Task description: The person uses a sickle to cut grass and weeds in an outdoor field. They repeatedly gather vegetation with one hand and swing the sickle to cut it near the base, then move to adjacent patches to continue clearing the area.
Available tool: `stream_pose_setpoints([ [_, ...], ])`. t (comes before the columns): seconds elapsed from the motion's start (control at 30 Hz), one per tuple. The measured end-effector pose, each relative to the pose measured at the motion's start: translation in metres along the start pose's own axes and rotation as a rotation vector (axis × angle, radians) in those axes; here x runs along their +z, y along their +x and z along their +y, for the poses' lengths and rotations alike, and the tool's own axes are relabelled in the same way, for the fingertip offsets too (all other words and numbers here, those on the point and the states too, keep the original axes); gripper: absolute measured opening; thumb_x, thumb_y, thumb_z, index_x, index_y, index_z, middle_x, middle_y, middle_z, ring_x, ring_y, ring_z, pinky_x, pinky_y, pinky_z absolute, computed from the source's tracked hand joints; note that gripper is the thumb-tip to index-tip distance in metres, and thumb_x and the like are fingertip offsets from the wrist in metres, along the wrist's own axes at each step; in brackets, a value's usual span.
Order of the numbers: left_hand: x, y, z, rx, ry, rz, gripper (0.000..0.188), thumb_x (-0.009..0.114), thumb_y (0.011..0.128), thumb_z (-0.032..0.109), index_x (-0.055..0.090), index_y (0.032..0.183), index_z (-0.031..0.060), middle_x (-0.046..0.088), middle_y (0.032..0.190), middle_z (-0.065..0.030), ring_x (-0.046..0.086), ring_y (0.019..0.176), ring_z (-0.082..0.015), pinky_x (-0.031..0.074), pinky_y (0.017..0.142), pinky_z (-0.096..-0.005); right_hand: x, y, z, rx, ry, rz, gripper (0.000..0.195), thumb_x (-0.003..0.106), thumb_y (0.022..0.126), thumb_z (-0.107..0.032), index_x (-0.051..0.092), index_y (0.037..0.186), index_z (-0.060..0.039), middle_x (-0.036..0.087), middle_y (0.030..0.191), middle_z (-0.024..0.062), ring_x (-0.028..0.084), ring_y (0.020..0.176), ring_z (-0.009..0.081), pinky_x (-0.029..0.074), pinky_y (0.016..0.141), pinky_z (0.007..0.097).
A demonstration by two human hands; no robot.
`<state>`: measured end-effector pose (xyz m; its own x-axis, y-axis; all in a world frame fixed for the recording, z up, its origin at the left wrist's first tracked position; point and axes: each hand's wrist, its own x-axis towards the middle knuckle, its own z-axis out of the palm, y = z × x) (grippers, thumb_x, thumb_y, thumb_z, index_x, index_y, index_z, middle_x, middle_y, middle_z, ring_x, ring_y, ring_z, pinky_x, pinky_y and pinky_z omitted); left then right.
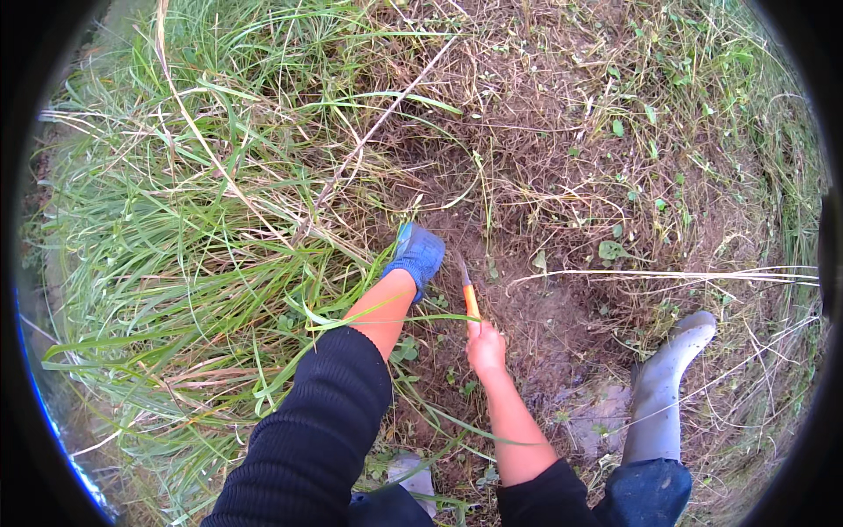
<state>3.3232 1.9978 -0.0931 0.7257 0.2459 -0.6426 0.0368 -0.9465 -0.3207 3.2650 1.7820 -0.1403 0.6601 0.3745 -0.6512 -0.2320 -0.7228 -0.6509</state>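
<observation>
My left hand [416, 253] wears a blue knit-cuffed glove and is low at the right edge of a clump of long green grass [263, 283]. Its fingers are turned away from view, so whether they grip any blades is hidden. To its right, my bare right hand [486, 348] is closed around the orange handle of a bladed hand tool [471, 300]. The narrow metal blade [463, 269] points away from me, just above the soil and apart from the glove. The blade's far end is hard to make out against the dry stalks.
Brown soil [543, 309] lies under dry, matted stalks [500, 158]. Long pale stalks [665, 274] cross the right side. A grey rubber boot [665, 388] stands at lower right; part of another [411, 475] shows at bottom centre. A thick dry stem [388, 115] slants across the upper middle.
</observation>
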Motion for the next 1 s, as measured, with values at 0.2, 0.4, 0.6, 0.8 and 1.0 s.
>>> stream_pose_setpoints([
  [0.2, 0.085, -0.09, 0.021, 0.128, -0.087, 0.007, 0.014, 0.056, 0.079, 0.016, 0.067, 0.087, 0.0157, 0.066, 0.074, -0.0025, 0.064, 0.074, -0.0206, 0.043, 0.066, -0.0367, -0.029, -0.169, 0.066, 0.257, 0.167, -0.02, 0.031, 0.048, 0.092, -0.028, 0.056, 0.078, -0.0016, 0.054, 0.056, 0.0082, 0.054, 0.048, 0.0166, 0.044, 0.047, 0.0311],
  [0.4, 0.068, -0.142, 0.005, 0.127, -0.047, -0.355, 0.025, 0.049, 0.084, 0.016, 0.06, 0.106, 0.0149, 0.061, 0.108, -0.005, 0.057, 0.097, -0.0186, 0.041, 0.073, -0.0369, -0.031, -0.088, 0.001, 0.047, 0.111, -0.013, 0.034, 0.049, 0.092, -0.032, 0.053, 0.078, -0.0018, 0.052, 0.05, 0.0104, 0.055, 0.046, 0.0219, 0.041, 0.046, 0.035],
  [0.6, 0.121, -0.101, 0.0, -0.101, 0.048, 0.318, 0.055, 0.041, 0.086, 0.012, 0.025, 0.138, 0.0048, 0.03, 0.14, -0.0191, 0.035, 0.126, -0.0302, 0.023, 0.106, -0.0441, 0.013, -0.008, -0.063, -0.221, -0.342, -0.17, 0.044, 0.043, 0.089, -0.046, 0.055, 0.089, -0.0037, 0.062, 0.069, 0.0213, 0.06, 0.067, 0.0415, 0.048, 0.061, 0.0498],
  [0.8, 0.109, -0.07, -0.018, -0.199, -0.196, -0.307, 0.022, 0.051, 0.082, 0.018, 0.066, 0.097, 0.0097, 0.068, 0.087, -0.0075, 0.065, 0.081, -0.0217, 0.047, 0.062, -0.0407, -0.01, -0.027, -0.058, -0.171, -0.471, -0.315, 0.043, 0.044, 0.09, -0.044, 0.056, 0.093, -0.003, 0.062, 0.074, 0.0225, 0.061, 0.072, 0.0402, 0.047, 0.066, 0.0495],
  [1.0, 0.111, -0.074, -0.011, -0.101, -0.186, -0.122, 0.016, 0.055, 0.077, 0.017, 0.07, 0.079, 0.0122, 0.068, 0.075, -0.0058, 0.066, 0.071, -0.0218, 0.048, 0.053, -0.0383, 0.01, -0.045, -0.044, -0.089, -0.453, -0.278, 0.043, 0.042, 0.09, -0.044, 0.055, 0.091, -0.0031, 0.062, 0.071, 0.0218, 0.061, 0.069, 0.0394, 0.048, 0.062, 0.0496],
])
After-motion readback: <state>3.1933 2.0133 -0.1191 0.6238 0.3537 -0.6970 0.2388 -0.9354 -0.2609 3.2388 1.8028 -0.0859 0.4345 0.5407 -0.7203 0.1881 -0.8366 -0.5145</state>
